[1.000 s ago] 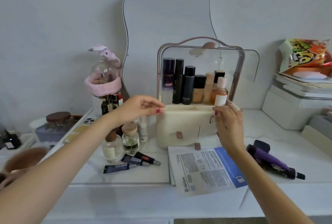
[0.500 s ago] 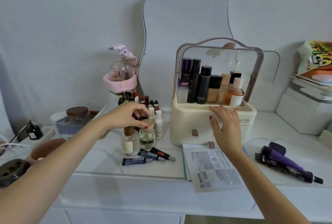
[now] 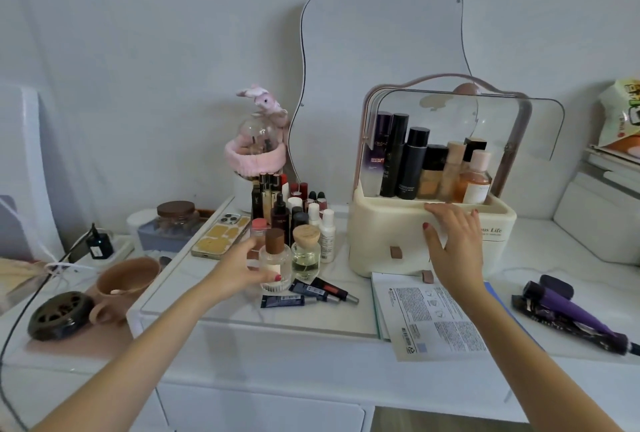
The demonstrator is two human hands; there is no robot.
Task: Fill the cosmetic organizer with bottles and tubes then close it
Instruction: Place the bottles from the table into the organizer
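A white surface (image 3: 242, 338) stands against a pale wall, with a wavy-edged mirror (image 3: 381, 51) leaning behind it. On its right half sits the cosmetic organizer (image 3: 381, 237), a rounded cream plastic box with small brown drawer tabs and a clear curved lid (image 3: 450, 113) raised on a pinkish frame. Printed on its front, partly covered by the right hand (image 3: 457, 248), the words "...ous Life" can be read. Inside stand upright bottles: a purple one marked "L'ORÉAL REVITALIFT" (image 3: 379, 154), two tall glossy black ones, beige foundation bottles and an amber bottle (image 3: 474, 182) with a pale pink cap and white label. The right hand lies flat and spread on the organizer's front rim, clasping nothing.

Left of the organizer, a cluster of loose bottles and lipsticks (image 3: 294, 203) crowds the surface; one black-and-gold tube shows a "YSL" logo. The left hand (image 3: 242, 272) curls around a ribbed clear glass perfume bottle (image 3: 275, 269) with a brown wooden cap, which stands on the surface. Beside it is a second glass bottle (image 3: 305, 251) with a light wooden cap. Dark tubes (image 3: 311, 293) lie flat in front; their print is too small to read. A printed sheet-mask packet (image 3: 436, 317) lies before the organizer, its text illegible. At the right edge a snack bag (image 3: 620, 113) is cut off.
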